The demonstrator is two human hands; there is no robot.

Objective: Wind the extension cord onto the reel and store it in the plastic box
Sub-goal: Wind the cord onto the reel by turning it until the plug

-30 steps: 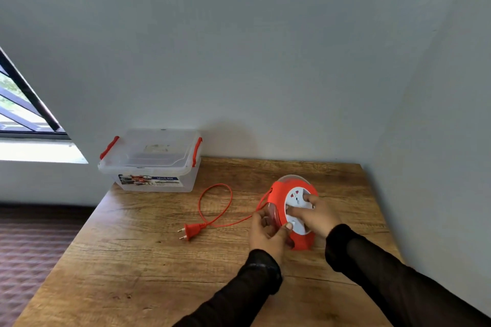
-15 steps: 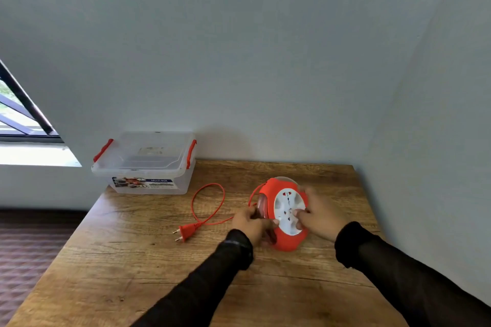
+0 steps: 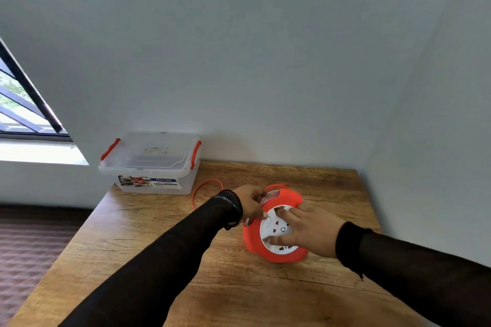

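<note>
**Q:** What lies at the centre, and what is it made of?

**A:** A round reel [image 3: 276, 228] of smooth orange plastic with a white socket face, tilted on a wooden table [image 3: 239, 287]. A clear plastic flange shows at its upper left edge.

**Q:** How do the hands meet it?

**A:** The right hand [image 3: 308, 231] lies over the white face, its fingers spread and pressing on the socket plate. The left hand [image 3: 249, 203] is at the reel's upper left rim, fingers curled there; whether it pinches the cord or the flange cannot be told. Both arms wear black sleeves.

**Q:** Where is the cord?

**A:** A thin orange cord [image 3: 206, 184] loops on the table between the reel and the box, passing behind the left wrist. A short arc also rises above the reel's top edge.

**Q:** And the box?

**A:** A clear plastic box [image 3: 151, 167], rectangular with rounded corners, stands at the table's far left corner, lid on, with an orange clip at each end. Its front label reads "MULTI-BOX"; the smaller print is too small to read.

**Q:** The surroundings?

**A:** The tabletop shows brown grain with dark knots. It stands in a corner of plain pale walls [image 3: 265, 61]. A dark-framed window [image 3: 24, 103] is at left, above patterned reddish flooring [image 3: 32, 247].
</note>
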